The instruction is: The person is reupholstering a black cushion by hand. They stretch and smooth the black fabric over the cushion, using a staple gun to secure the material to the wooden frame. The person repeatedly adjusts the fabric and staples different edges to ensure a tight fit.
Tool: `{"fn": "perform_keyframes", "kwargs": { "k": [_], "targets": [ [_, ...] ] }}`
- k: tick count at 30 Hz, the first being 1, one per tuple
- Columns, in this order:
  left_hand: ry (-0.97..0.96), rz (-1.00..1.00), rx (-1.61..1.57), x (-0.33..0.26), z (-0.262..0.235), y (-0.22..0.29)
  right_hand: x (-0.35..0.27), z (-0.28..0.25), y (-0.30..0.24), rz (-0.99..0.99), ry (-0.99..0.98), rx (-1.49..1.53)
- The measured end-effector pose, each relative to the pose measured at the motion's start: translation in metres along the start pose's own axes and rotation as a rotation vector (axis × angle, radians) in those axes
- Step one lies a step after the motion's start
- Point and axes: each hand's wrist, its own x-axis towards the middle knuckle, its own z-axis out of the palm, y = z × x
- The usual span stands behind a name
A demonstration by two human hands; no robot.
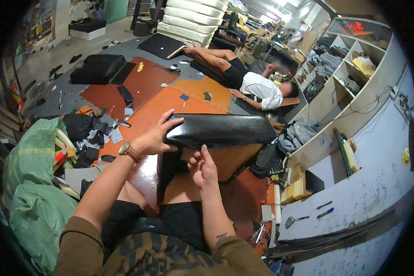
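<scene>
A long black padded piece with a glossy, leather-like cover [223, 130] lies across in front of me, above my lap. My left hand [157, 135] grips its left end, with the fingers on the upper side and the thumb at the lower edge. Just under its near edge is my right hand [202, 171], its index finger [204, 151] raised to the cover's edge and the other fingers loosely bent apart. I cannot make out anything in that hand. Beneath the padded piece a brown panel [232, 158] and a dark, shiny surface [146, 175] show near my legs.
A green woven sack [37, 198] with foam scraps stands at left. Orange and brown sheets [145, 120] cover the floor, with a black cushion [98, 69] farther off. Another person [257, 89] reclines ahead. White shelving [324, 122] and a written-on board [354, 193] are at right.
</scene>
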Motion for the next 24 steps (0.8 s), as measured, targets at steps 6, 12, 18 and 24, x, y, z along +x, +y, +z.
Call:
{"fn": "perform_keyframes", "kwargs": {
  "k": [6, 12, 18, 24],
  "targets": [
    [0.008, -0.033, -0.035, -0.002, 0.003, -0.001, -0.017, 0.062, 0.005, 0.035, 0.069, -0.125],
    [0.015, 0.009, -0.041, -0.003, 0.005, 0.000, -0.025, 0.070, -0.012, 0.111, 0.069, -0.128],
    [0.065, -0.003, -0.061, -0.002, 0.009, -0.004, -0.028, 0.092, -0.020, 0.124, 0.116, -0.383],
    [0.214, 0.017, 0.095, -0.008, 0.016, 0.003, -0.028, 0.074, 0.026, -0.132, 0.003, -0.284]
  ]
}}
